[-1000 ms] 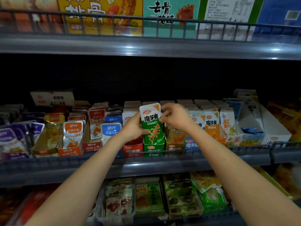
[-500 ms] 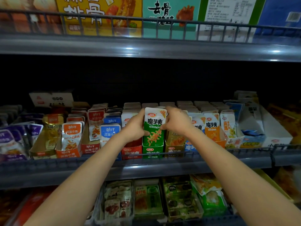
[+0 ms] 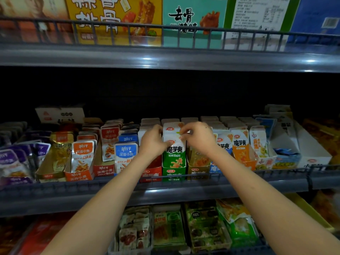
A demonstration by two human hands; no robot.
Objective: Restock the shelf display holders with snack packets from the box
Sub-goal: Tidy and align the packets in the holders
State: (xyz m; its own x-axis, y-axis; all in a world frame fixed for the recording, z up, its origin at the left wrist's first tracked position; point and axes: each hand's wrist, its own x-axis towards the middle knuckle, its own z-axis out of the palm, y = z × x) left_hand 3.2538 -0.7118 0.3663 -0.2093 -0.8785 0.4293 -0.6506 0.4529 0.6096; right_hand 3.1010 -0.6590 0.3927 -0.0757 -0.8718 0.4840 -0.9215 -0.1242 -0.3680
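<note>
A stack of green-and-white snack packets stands upright in the green display holder at the middle of the shelf. My left hand grips the stack's left side, thumb on the front packet. My right hand pinches the packets' top right corner from above. Red and yellow holders flank the green one. The supply box is not in view.
A dark wire rail runs along the shelf's front edge. Orange, blue and purple packet holders fill the left; orange and white ones the right. An upper shelf holds large boxes. Bagged snacks lie on the lower shelf.
The green packets have gone from tilted and raised to upright and lower in the green holder. Both hands moved with them, my right hand now at the top corner.
</note>
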